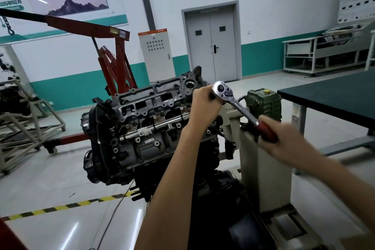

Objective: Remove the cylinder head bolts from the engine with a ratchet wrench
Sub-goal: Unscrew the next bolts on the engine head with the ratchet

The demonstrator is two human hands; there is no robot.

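Engine (146, 128) at frame centre, head face tilted toward camera. Above its right end, ratchet wrench (242, 110): left hand (204, 105) curled around the part under the chrome head, right hand (288, 142), blurred, gripping the red handle. Glossy grey floor (50, 178), yellow-black tape (67, 206) lower left. Red hoist (117, 61) upper left; grey double door (212, 42) top centre; dark table (334, 95) right.

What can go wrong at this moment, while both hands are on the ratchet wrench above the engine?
1. The right hand is blurred, so it probably moves fast on the red handle. If the ratchet wrench slips off, the knuckles may strike the engine.
2. The left hand grips just under the wrench head, so its fingers might get pinched there.
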